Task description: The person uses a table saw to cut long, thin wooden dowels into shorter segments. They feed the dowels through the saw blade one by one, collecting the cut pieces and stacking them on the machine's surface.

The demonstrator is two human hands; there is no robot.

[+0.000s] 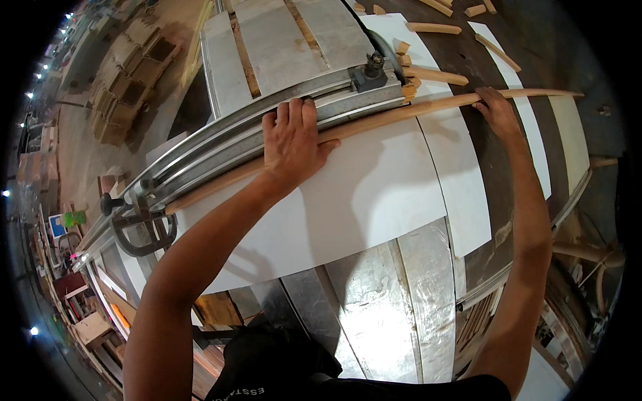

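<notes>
A long, slender wooden strip (384, 119) lies along a metal fence rail (251, 137), reaching from the black handle at left to well past the rail's right end. My left hand (292, 144) bridges strip and rail, its fingers hooked over the rail's top and its thumb against the strip. Farther right, my right hand (497, 112) is closed around the strip, fingers on its far side. White sheets (374, 180) lie under the strip. A black stop block (372, 75) sits on the rail near its right end.
Short wooden offcuts (433, 28) lie scattered at the far right, some against the rail's end. A looped black handle (144, 234) juts out at the rail's left end. Slotted metal table (374, 287) shows nearest me. Stacked brown pieces (127, 80) stand on the floor at far left.
</notes>
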